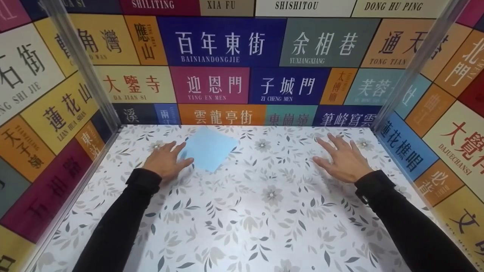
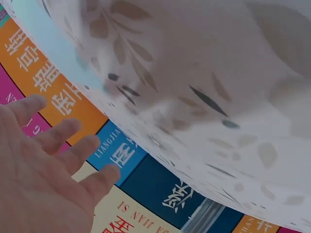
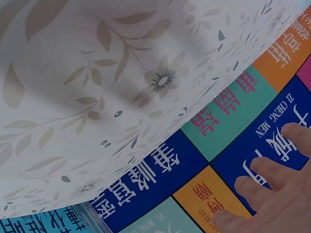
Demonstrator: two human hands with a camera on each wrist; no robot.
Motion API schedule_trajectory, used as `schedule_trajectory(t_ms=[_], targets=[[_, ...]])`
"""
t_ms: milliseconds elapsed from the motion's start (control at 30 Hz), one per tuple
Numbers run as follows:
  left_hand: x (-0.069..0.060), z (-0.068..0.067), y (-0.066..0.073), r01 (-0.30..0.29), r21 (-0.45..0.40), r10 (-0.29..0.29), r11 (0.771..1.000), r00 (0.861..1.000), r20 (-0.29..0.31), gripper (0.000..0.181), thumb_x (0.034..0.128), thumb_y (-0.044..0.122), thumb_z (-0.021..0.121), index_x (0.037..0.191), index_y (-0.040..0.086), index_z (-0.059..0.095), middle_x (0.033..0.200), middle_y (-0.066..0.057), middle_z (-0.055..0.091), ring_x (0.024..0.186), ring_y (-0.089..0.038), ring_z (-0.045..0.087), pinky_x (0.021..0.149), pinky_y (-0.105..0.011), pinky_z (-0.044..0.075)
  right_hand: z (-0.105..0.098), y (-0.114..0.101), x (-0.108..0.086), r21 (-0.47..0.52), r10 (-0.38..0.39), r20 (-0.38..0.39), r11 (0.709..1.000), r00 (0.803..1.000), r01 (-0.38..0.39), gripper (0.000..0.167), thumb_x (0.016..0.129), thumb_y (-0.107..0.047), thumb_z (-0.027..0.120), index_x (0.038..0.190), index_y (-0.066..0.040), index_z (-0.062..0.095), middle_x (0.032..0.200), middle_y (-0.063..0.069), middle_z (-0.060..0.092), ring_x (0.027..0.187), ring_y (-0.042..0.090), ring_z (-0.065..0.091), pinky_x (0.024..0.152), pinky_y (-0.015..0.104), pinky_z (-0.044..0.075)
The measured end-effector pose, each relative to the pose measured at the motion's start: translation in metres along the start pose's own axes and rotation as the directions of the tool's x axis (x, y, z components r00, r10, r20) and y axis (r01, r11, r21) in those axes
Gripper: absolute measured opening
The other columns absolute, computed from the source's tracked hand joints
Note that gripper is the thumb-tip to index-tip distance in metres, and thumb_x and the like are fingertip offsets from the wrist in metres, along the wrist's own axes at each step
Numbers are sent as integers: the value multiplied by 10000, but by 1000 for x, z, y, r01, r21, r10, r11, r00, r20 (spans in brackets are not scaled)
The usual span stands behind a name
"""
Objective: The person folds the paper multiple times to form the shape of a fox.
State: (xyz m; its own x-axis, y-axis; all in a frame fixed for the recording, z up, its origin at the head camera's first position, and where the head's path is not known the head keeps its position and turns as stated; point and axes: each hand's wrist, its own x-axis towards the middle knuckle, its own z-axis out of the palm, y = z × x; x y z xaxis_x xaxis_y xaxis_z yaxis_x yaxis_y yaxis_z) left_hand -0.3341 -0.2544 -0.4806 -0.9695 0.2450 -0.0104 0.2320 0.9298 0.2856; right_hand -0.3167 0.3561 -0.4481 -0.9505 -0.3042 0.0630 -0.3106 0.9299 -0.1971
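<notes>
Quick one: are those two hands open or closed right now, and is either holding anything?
Left hand: open, holding nothing, beside the light blue sheet.
Right hand: open, fingers spread, holding nothing.

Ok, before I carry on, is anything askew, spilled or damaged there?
Nothing looks spilled or damaged. Only the light-blue sheet sits askew: beside the left hand, its edges are turned at an angle to the back edge of the flowered tabletop. That may well be harmless.
</notes>
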Motion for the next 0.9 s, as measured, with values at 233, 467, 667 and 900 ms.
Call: schedule_trajectory(t_ms=[233, 467, 667, 900], targets=[[18, 13, 12, -8, 22, 7, 1000, 999, 43, 846, 1178, 676, 507, 1817, 134, 397, 1853, -305, 396, 1734, -531, 377, 1416, -750, 302, 4, -5, 0, -5, 5, 11, 1000, 1000, -5, 862, 1179, -710, 492, 1856, -210, 309, 1938, 270, 194, 1785, 580, 184, 1415, 849, 49], [28, 15, 20, -22, 39, 20, 999, 998, 63, 783, 1195, 614, 521, 1788, 108, 452, 1826, -313, 439, 1688, -565, 438, 1374, -734, 390, 5, -7, 1, 0, -4, 6, 1000, 1000, 4, 841, 1183, -688, 508, 1849, -204, 334, 1936, 251, 224, 1790, 557, 195, 1425, 834, 73], [30, 19, 19, -5, 45, 1, 999, 995, 101, 769, 1200, 622, 493, 1768, 105, 489, 1819, -300, 456, 1670, -555, 467, 1361, -729, 412, 7, -13, 3, 8, -51, -25, 999, 998, 51, 783, 1196, -591, 564, 1831, -173, 376, 1914, 265, 281, 1761, 572, 269, 1428, 802, 169], [30, 21, 23, -28, 41, 23, 999, 993, 119, 754, 1194, 625, 499, 1744, 109, 531, 1818, -290, 462, 1673, -552, 462, 1341, -753, 422, 12, -23, 12, 7, -69, -35, 998, 997, 69, 703, 1191, -438, 634, 1803, -157, 434, 1856, 281, 400, 1697, 575, 407, 1359, 808, 348]])
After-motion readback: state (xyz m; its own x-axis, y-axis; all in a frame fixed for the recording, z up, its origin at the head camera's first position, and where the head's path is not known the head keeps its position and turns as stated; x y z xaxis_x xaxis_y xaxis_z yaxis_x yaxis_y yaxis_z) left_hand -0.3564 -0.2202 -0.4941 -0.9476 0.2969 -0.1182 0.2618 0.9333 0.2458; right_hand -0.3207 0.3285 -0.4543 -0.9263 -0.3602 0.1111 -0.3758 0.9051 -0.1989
